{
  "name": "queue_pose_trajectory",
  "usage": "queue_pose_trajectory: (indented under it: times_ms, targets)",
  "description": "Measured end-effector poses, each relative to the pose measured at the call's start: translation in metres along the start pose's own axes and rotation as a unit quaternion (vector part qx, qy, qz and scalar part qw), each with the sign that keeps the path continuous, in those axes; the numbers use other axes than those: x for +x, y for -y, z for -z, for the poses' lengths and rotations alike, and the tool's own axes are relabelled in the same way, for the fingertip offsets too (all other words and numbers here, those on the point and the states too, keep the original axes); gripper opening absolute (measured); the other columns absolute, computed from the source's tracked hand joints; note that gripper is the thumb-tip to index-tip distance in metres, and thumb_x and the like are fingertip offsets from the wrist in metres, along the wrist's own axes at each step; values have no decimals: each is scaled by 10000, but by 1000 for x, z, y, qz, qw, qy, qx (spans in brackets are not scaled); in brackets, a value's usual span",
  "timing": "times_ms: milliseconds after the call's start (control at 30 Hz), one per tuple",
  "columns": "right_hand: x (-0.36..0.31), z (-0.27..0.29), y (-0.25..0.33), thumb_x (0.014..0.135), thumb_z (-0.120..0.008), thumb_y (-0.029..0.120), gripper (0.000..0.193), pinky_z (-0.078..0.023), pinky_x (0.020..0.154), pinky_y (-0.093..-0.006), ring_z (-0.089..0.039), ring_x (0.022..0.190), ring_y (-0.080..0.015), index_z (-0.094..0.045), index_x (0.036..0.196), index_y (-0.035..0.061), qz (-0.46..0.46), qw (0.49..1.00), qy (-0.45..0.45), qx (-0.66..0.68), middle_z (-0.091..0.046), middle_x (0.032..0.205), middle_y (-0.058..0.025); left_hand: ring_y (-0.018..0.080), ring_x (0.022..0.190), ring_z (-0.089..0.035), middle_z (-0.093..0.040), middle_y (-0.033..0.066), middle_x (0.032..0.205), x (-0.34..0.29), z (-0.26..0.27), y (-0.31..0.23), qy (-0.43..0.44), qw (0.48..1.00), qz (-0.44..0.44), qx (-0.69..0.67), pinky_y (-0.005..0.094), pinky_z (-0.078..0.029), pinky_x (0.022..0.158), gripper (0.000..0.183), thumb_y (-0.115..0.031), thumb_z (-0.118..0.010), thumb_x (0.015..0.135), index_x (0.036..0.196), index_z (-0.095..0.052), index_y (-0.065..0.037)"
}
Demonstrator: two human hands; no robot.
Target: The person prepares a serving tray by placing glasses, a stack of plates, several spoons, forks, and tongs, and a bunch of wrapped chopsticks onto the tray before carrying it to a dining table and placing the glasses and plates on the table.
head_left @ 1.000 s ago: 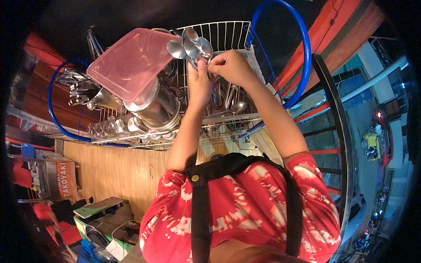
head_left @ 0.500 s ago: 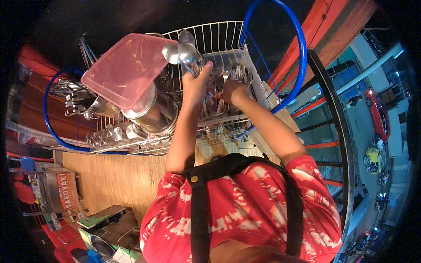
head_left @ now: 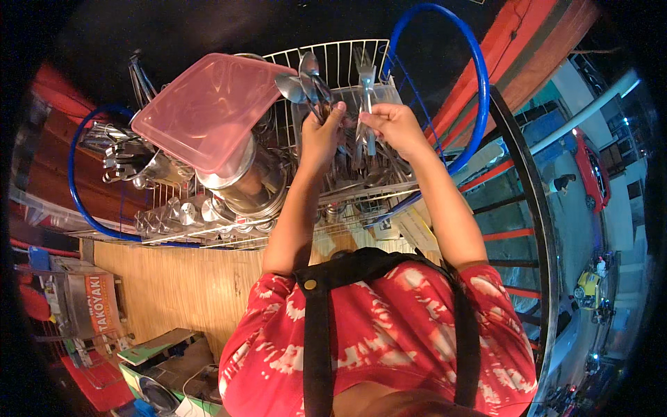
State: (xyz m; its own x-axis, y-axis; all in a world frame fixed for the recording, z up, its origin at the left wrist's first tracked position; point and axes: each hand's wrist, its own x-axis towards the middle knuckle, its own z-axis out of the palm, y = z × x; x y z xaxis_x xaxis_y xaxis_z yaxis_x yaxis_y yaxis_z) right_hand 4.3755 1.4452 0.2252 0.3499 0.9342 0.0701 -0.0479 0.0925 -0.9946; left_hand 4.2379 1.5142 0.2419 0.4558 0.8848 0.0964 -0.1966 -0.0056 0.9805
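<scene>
Spoons (head_left: 291, 89) fan out above the left hand (head_left: 321, 144) on my feed, bowls uppermost, with thumb and fingers closed around the handles; I count at least three, though overlap hides the exact number. Over to the right hand (head_left: 397, 131) — it's pinching a pale metal fork (head_left: 367, 78) between thumb and fingertips, tines pointing away from the body, and whether a second piece sits behind it I cannot tell. The two hands are near each other but apart, both over the clear plastic tray (head_left: 393, 97), where more metal cutlery (head_left: 379, 167) lies jumbled below the fingers. All of it sits in the white wire rack (head_left: 342, 44), with a blue hoop (head_left: 486, 90) curving up at the right end and another standing at the left. Just left of the spoons I've got a pink see-through plastic piece (head_left: 208, 104), tilted over a shiny metal pot (head_left: 253, 184) — box or lid, I can't say. Small metal cups (head_left: 187, 213) line the rack's near edge, and a bunch of utensils (head_left: 125, 167) crowds the far left. Nearer me, dark straps (head_left: 317, 347) cross a red and white patterned shirt (head_left: 392, 326), while beyond the black railing (head_left: 540, 208) a red car (head_left: 590, 170) shows on the right.
</scene>
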Motion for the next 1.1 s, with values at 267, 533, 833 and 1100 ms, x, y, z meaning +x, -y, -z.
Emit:
queue_pose_trajectory:
  times_ms: [267, 533, 833, 1100]
  targets:
    - [-18, -19, 23, 814, -642, 174, 177, -401, 523, -293, -542, 542, -131, -652, 754, 7, 88, 959, -49, -266, -598, 596, -73, 101, 591, -556, -610, 19, 732, 1, -12, -1, 39, 998, 8, -55, 232, -448, 540, 191, -216, -634, 866, 870, -613, -27]
    - [-31, -27, 26, 804, -613, 222, 188, -429, 544, -403, -582, 573, -325, -659, 769, 44, 145, 905, -118, -382, -587, 629, -183, 110, 700, -584, -647, 55, 865, -3, -10, -6, 67, 996, 60, -4, 244, -453, 609, 297, -273, -593, 889, 979, -637, 6]
    - [-13, 29, 8, 769, -691, 276, 224, -492, 656, -312, -659, 674, -199, -714, 845, 67, 66, 928, -76, -358, -680, 735, -122, 91, 655, -545, -610, 9, 744, 0, -7, -8, 60, 996, 19, -67, 241, -415, 616, 216, -256, -601, 883, 823, -617, -49]
    - [11, 0, -48, 693, -727, 228, 310, -504, 777, -423, -630, 892, -371, -661, 851, -31, -86, 794, -72, -597, -643, 921, -239, 69, 628, -500, -549, -13, 695, 12, 5, 5, 49, 996, -75, 19, 202, -364, 576, 253, -307, -577, 900, 781, -563, -84]
